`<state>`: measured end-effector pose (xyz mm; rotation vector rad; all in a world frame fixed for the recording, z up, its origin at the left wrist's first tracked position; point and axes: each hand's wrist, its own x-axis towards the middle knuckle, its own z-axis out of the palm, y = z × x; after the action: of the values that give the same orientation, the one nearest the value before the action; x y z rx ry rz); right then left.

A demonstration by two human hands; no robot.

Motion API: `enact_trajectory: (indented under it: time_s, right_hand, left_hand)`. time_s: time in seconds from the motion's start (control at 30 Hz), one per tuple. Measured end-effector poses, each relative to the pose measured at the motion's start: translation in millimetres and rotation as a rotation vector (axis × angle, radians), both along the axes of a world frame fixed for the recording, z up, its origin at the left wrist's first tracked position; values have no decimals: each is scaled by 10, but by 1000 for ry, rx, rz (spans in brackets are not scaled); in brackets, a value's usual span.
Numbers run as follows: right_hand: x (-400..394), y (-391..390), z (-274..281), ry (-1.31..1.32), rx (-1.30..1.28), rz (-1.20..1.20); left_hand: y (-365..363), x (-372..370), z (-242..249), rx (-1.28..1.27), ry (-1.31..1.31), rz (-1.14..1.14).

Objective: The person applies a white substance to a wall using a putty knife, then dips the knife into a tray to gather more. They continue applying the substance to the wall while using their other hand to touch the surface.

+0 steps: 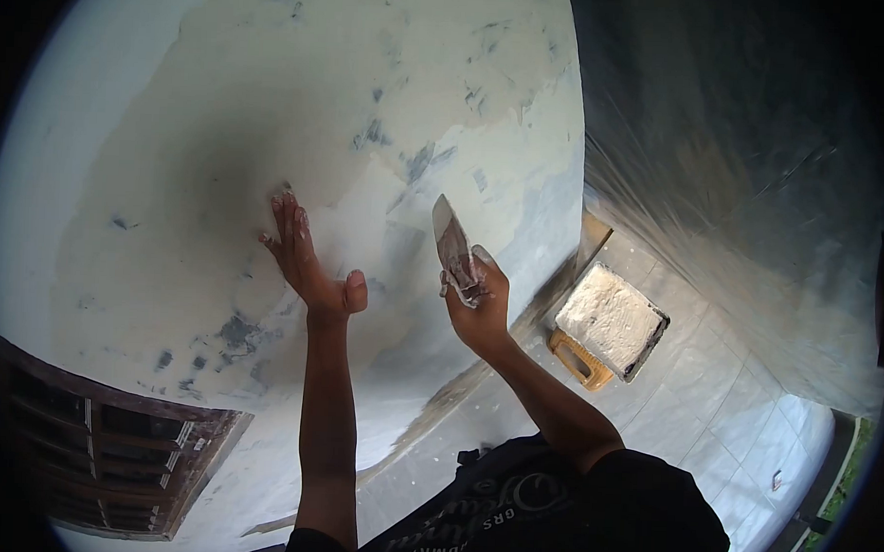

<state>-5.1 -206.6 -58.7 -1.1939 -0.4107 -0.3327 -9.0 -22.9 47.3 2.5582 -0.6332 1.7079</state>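
Observation:
My right hand (482, 305) is closed around a putty knife (450, 235), its blade pointing up toward the wall. White filler is smeared over the blade and my fingers. To the left, my left hand (311, 267) has its fingers stretched out and thumb apart, with filler on the fingertips; it holds nothing. Both hands overlap the pale wall (263, 104), which carries patches of cream filler and dark grey spots. A square tray of white filler (611, 316) sits on a yellow stool (583, 361) to the right of my right hand.
At the lower left is a brown-framed window (125, 440) with dark panes. Clear plastic sheeting (718, 179) hangs along the right side. Grey floor tiles (695, 411) run below it, and the wall's bare lower edge (447, 398) passes beneath my arms.

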Motion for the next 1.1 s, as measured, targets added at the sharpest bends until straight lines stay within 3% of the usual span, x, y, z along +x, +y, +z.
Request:
enact_trajectory:
  time_s: [0.03,0.13,0.43,0.73,1.1]
  right_hand:
    - [-35,-80,-14,73,165,115]
    - [-239,-415,134,309,135,240]
    - [-1178,-763,-42,276,366,325]
    - [-1855,-1086,197,344,289,185]
    - [-1565,-1575,12,318,163,-17]
  left_hand:
    - [-58,-62,-36,-41,7,-18]
    - [-256,-300,-105,-75,-16,-85]
    - [-541,-1413,-360,-212,17,-179]
    - [-954,-1975,-442,-332,235,-272]
    - [-1406,-1638,-472,-320,260,-311]
